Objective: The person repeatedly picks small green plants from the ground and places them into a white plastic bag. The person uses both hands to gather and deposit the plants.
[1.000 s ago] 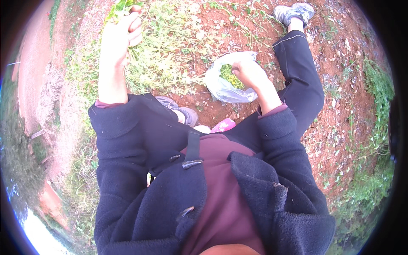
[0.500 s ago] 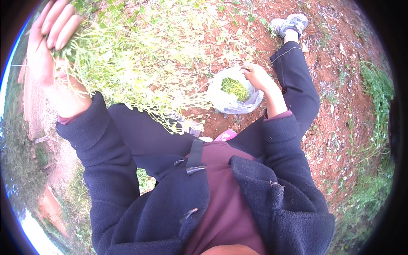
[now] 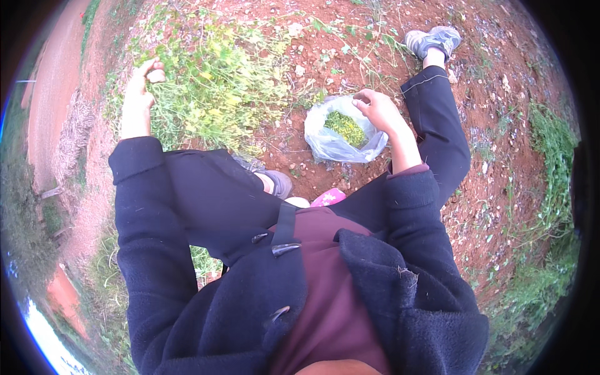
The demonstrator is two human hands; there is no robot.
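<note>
My left hand (image 3: 142,90) is at the left edge of a mass of leafy green plants with small yellow flowers (image 3: 219,87). Its fingers are curled, with the thumb apart from them; greenery shows just beyond, and I see no stems clearly gripped. Over the right rim of a translucent white plastic bag (image 3: 320,147) hovers my right hand (image 3: 381,112), fingers loosely bent, thumb and forefinger a little apart. Nothing visible lies between those fingertips. Inside the gaping bag is a heap of picked yellow-green flower heads (image 3: 345,129).
My legs in dark trousers (image 3: 437,119) spread around the bag, one shoe (image 3: 432,40) far right, the other (image 3: 279,183) near the middle. A pink patterned thing (image 3: 329,197) shows between my thighs. Reddish stony soil (image 3: 494,162) surrounds me, with weeds (image 3: 553,169) along the right.
My left hand has come down and rightward from high at the upper left. The raised plants it held now lie lower, on the ground. My right hand stays over the bag, its fingers slightly looser.
</note>
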